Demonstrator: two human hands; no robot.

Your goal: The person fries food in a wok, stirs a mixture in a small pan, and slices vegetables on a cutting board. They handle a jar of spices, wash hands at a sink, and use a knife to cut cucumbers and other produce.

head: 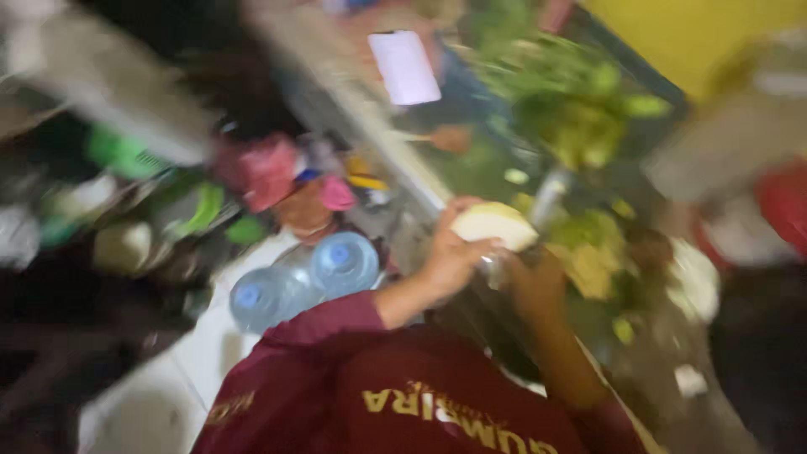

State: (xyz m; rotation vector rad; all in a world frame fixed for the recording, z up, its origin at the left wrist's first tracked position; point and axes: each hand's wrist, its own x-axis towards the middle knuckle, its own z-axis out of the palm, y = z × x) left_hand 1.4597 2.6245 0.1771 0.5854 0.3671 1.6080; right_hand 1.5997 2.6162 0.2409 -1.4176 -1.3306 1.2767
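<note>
Head view, heavily blurred. Nearest, a dark red shirt [403, 395] with yellow lettering fills the lower middle. From it the left hand [450, 256] is raised, its grip closed around a pale, rounded piece of fruit or veg [494, 224], held up at centre frame, just above the desk [664, 370]. The right hand [534, 282] is seen just right of and below it; whether its grip is wide, narrow or holding sth. cannot be told, as it is dark and smeared. A metal blade-like object [548, 197] is seen just beyond the pale piece; contact w/ either hand can't be told. To the left, lower down, two clear water bottles w/ blue caps [303, 282] lie side by side. Farther left, pink and green plastic items [269, 172] are heaped. Far right, leafy greens [563, 92] are piled; a white sheet [405, 67] lies farthest.
</note>
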